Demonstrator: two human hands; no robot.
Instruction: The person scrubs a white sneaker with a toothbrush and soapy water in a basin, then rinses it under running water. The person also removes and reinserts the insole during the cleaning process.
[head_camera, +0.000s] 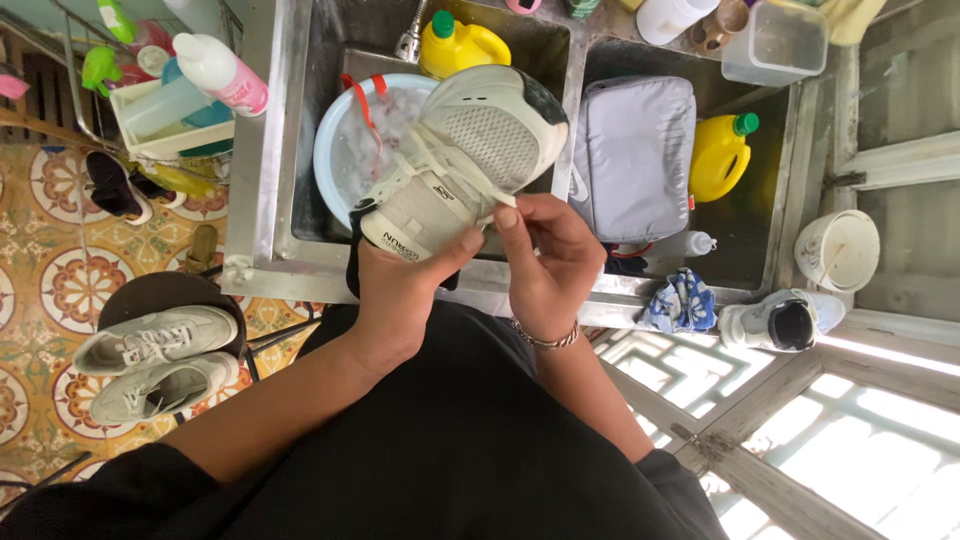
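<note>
Laces are the step in hand, by the look of it — next calls for a steady pull through the eyelets. Left hand (400, 290) is clamped around the heel of the white sneaker (460, 160), held toe-far over the blue basin (335, 150) in the sink. Right hand (550, 260) pinches a lace (470, 185) — flat, white. Mesh upper looks pale, slightly grey.

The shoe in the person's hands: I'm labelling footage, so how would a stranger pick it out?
Find the steel double sink. Over its left basin, above a pale blue bowl, the left hand grips a white mesh sneaker by the heel while the right hand pulls its lace. Unlike the pair on the stool, it is held up.
</note>
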